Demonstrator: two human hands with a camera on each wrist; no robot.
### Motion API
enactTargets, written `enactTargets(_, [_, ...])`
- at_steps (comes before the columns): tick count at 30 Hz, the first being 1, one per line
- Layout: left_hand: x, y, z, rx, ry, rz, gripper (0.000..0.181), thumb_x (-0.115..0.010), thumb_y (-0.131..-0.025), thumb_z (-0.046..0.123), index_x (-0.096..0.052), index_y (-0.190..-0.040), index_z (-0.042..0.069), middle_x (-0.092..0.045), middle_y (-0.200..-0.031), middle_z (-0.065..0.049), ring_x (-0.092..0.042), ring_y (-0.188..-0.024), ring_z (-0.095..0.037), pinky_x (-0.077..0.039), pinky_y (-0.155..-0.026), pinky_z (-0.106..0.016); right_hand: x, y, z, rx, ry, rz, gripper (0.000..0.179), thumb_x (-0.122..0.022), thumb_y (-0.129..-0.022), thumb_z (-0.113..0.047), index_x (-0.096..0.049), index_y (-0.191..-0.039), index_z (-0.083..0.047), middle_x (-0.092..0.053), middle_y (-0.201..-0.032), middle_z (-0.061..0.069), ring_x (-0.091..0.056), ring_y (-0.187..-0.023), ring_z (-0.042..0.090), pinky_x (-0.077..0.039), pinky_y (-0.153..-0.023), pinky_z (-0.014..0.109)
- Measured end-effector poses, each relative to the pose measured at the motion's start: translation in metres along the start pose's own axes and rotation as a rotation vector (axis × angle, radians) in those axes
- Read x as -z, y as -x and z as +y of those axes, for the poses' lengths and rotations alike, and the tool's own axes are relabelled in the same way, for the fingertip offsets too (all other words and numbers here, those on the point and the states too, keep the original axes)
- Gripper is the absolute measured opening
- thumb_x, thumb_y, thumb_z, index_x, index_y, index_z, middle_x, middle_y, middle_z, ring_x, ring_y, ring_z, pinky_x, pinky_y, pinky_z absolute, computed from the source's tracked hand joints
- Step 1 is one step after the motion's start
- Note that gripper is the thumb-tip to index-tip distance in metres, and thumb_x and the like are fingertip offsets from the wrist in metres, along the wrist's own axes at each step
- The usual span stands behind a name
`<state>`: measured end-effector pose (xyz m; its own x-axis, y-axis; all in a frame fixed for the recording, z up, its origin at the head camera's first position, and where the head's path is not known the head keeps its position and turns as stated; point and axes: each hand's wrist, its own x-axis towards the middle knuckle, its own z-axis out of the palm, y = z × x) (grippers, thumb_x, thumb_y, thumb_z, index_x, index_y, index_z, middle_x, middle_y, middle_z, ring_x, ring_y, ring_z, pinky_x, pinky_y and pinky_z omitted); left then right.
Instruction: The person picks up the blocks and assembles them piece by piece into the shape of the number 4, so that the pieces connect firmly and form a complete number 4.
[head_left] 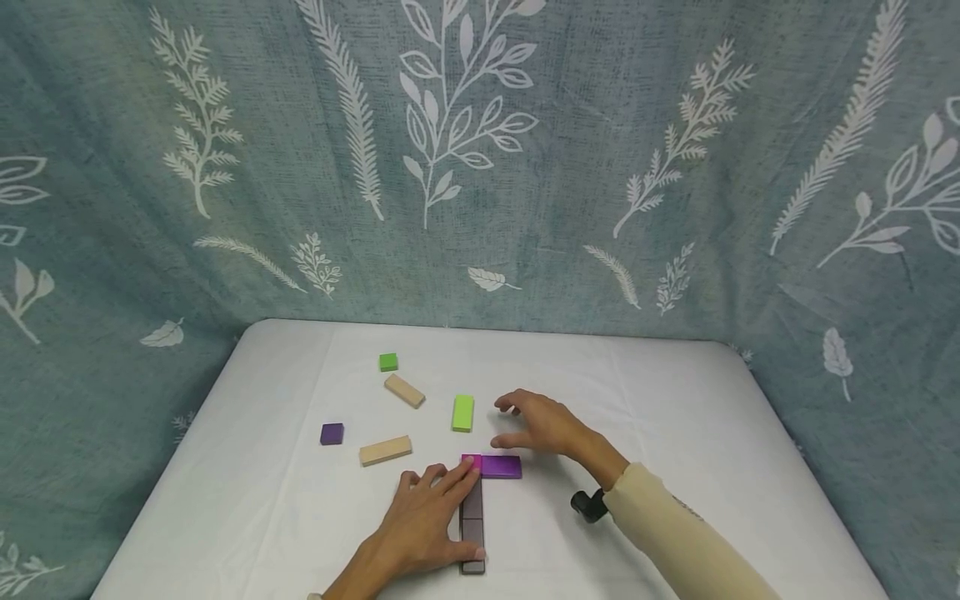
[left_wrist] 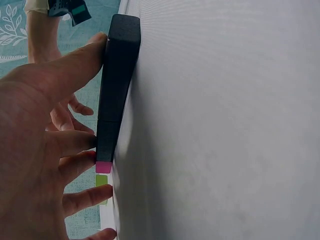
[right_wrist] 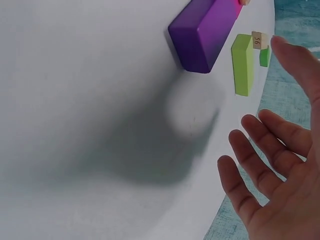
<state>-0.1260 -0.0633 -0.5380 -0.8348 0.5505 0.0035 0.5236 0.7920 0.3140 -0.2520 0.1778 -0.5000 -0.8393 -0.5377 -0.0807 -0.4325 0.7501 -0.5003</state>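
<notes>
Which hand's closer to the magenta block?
Left. The left hand has its fingertips right at the magenta block; the right hand hangs apart from it, farther forward and off to the right.

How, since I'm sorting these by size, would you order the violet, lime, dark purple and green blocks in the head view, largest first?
1. Violet block and lime block: too close to rank surely, as the violet is nearer the camera
2. Dark purple block
3. Green block
</notes>
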Motion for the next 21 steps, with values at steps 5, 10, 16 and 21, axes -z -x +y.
enactTargets(5, [-0.002, 0.0, -0.001, 0.005, 0.019, -0.018, 0.101, -0.066, -0.079, 0.076, -0.039, -0.157, 0.019, -0.034, -0.163, 0.002, -0.043, -0.136, -0.03, -0.035, -0.098, -0.057, 0.002, -0.007, 0.001, -0.014, 0.004, -0.027, 0.068, -0.082, -0.082, -0.047, -0.063, -0.133, -0.007, -0.066, -0.127, 0.006, -0.063, -0.113, 0.024, -0.052, -0.093, 0.045])
enactTargets(10, [-0.003, -0.001, -0.003, 0.009, 0.009, -0.021, 0.101, -0.065, -0.079, 0.077, -0.038, -0.158, 0.02, -0.034, -0.163, 0.003, -0.043, -0.136, -0.029, -0.035, -0.098, -0.057, 0.004, -0.017, 0.001, -0.026, 0.015, -0.058, 0.073, -0.083, -0.08, -0.051, -0.061, -0.135, -0.007, -0.064, -0.129, 0.006, -0.062, -0.116, 0.025, -0.051, -0.095, 0.046])
enactTargets(16, [-0.003, 0.0, -0.003, 0.004, -0.003, -0.004, 0.101, -0.066, -0.079, 0.077, -0.038, -0.158, 0.019, -0.035, -0.162, 0.003, -0.043, -0.135, -0.028, -0.035, -0.098, -0.055, 0.003, -0.027, 0.002, -0.052, 0.064, -0.09, 0.08, -0.084, -0.077, -0.054, -0.058, -0.139, -0.01, -0.063, -0.131, 0.006, -0.059, -0.122, 0.025, -0.048, -0.1, 0.046])
enactTargets(21, [-0.003, 0.0, -0.003, -0.001, -0.012, 0.01, 0.101, -0.066, -0.079, 0.077, -0.039, -0.157, 0.019, -0.035, -0.162, 0.004, -0.044, -0.134, -0.027, -0.036, -0.097, -0.054, 0.003, -0.034, 0.0, -0.049, 0.081, -0.112, 0.083, -0.083, -0.077, -0.055, -0.056, -0.141, -0.01, -0.061, -0.134, 0.007, -0.056, -0.126, 0.026, -0.046, -0.103, 0.046])
